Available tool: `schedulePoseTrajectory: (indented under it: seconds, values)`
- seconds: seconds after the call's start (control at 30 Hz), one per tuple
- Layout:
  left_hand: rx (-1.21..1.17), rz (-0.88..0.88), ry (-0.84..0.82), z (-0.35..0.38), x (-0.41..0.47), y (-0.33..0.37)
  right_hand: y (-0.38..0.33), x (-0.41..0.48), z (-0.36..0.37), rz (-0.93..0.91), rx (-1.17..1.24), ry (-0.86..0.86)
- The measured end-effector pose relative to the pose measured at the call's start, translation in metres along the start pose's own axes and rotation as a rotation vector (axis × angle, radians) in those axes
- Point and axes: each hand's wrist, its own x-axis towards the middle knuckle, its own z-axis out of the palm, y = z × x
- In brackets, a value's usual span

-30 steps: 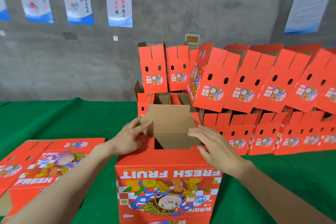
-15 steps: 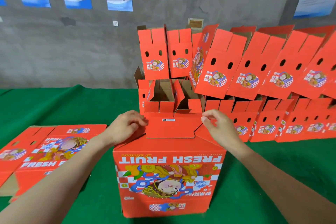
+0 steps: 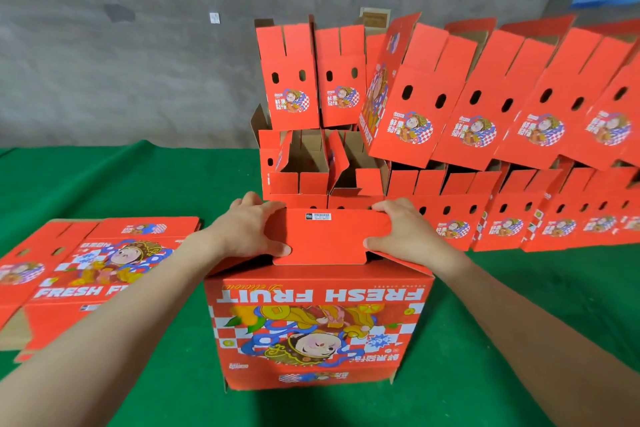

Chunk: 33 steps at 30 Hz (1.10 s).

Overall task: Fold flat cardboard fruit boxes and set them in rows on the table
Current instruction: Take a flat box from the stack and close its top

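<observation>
A: Where does the red fruit box [image 3: 318,322] stand?
B: Print inverted on the green table [image 3: 519,305] — its top flap [image 3: 329,236] spans between both hands.
A: And the grip?
B: Left hand [image 3: 249,232] and right hand [image 3: 408,236] each pinch one end of that flap, thumbs nearest the camera. Flat boxes [image 3: 86,270] lie left of the box; folded boxes [image 3: 485,114] are stacked behind it.

glossy cardboard box [image 3: 318,322] (printed), felt-like tablecloth [image 3: 138,184]

Both hands, left [image 3: 247,230] and right [image 3: 403,232], grip the box's [image 3: 318,329] top flap [image 3: 329,236] on the green table [image 3: 121,184].
</observation>
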Motion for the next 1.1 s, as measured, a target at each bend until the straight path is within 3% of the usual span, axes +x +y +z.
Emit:
schedulePoseTrajectory:
  seconds: [0.2,0.4,0.5,0.6,0.67,0.77,0.83,0.93,1.0,1.1]
  values:
    - [0.071,-0.025,0.075,0.004,-0.003,0.006,-0.006,-0.004,0.0,-0.021,-0.11,0.012]
    - [-0.048,-0.019,0.045,0.0,-0.002,0.001,-0.003,-0.004,0.001,-0.043,-0.091,-0.031]
    - [-0.421,0.017,0.21,-0.006,-0.004,-0.004,0.005,-0.004,-0.001,-0.056,0.114,-0.04]
    - [-0.998,-0.153,0.356,-0.005,-0.01,-0.013,0.016,-0.008,-0.001,0.002,0.341,0.02]
    - [-1.188,-0.273,0.352,0.002,-0.017,-0.017,0.019,-0.007,0.001,0.126,0.559,0.107]
    - [-1.142,-0.42,0.308,0.009,-0.026,-0.028,0.023,-0.011,0.008,0.407,0.925,0.127]
    - [-1.074,-0.449,0.157,0.007,-0.032,-0.035,0.025,-0.026,0.017,0.526,0.914,-0.01]
    - [-0.804,-0.402,-0.06,0.003,-0.042,-0.046,0.029,-0.054,0.031,0.53,0.792,-0.257]
    - [-0.737,-0.375,-0.039,-0.002,-0.05,-0.048,0.029,-0.063,0.026,0.515,0.776,-0.329]
    - [-0.858,-0.303,0.037,-0.014,-0.055,-0.05,0.031,-0.066,0.008,0.393,0.662,-0.394]
